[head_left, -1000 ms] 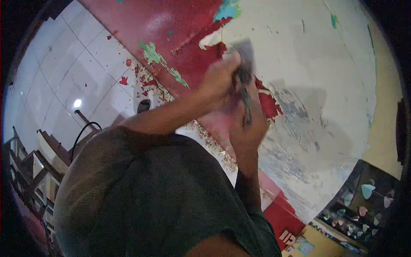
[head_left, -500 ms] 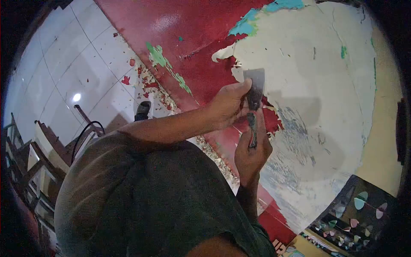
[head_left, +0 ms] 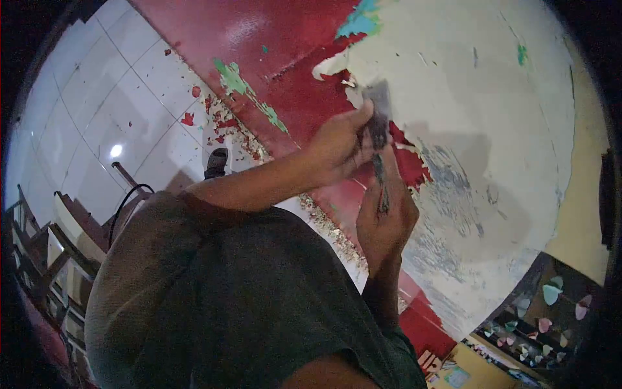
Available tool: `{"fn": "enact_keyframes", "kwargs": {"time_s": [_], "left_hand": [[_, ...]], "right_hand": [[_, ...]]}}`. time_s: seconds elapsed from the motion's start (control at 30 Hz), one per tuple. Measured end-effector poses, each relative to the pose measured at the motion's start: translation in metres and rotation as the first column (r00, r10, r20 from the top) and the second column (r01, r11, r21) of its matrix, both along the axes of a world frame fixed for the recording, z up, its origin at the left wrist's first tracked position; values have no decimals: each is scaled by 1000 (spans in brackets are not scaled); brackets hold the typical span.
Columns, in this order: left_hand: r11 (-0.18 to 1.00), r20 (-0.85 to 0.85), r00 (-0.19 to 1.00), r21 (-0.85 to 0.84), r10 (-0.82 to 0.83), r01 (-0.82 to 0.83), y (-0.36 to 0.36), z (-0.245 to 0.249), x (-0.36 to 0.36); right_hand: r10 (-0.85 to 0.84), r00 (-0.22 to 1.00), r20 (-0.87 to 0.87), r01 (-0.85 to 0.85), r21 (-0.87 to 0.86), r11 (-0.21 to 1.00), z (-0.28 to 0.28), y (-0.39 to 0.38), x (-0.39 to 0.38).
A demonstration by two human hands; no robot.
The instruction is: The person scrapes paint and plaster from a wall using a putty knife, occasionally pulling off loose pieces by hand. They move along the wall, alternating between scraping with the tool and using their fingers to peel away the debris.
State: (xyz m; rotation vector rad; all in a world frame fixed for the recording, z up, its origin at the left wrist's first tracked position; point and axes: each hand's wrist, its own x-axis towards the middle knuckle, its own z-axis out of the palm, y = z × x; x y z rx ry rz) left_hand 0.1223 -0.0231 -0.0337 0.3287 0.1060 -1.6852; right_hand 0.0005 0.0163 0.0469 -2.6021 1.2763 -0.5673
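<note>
A paint scraper [head_left: 378, 107] with a flat grey metal blade and a dark handle is held upright between my hands, in front of the wall. My right hand [head_left: 390, 214] is wrapped round its handle. From the left, my left hand [head_left: 338, 146] grips the blade, thumb on its near face and fingers behind, partly hidden. Behind the tool, the wall has red paint [head_left: 259, 52] on the left and a pale bare area [head_left: 447, 91] on the right, with a ragged edge between them.
Paint flakes [head_left: 227, 123] lie along the wall's foot on white floor tiles [head_left: 78, 117]. A sandalled foot [head_left: 217, 161] stands there. Wooden chairs or frames [head_left: 61, 253] are at lower left. A dark panel with hanging coloured pieces [head_left: 551, 292] is at lower right.
The scraper and both hands have shifted slightly within the view, the blade moving up and a little left. The view itself has tilted a little. Both hands keep their hold.
</note>
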Motion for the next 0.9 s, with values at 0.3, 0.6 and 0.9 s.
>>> {"fn": "enact_keyframes", "kwargs": {"time_s": [0.3,0.6,0.9], "left_hand": [[993,-171,983,-83,73,-88,-4,-6,-3],[998,-136,991,-62,21,-29,-3,-11,-2],[999,-159,987,-39,17,-23,0,-18,-8]], "right_hand": [[17,986,-167,2,109,994,13,-13,24],[-44,992,-115,63,167,984,10,-7,15],[28,991,-133,-12,118,993,11,-11,18]]}}
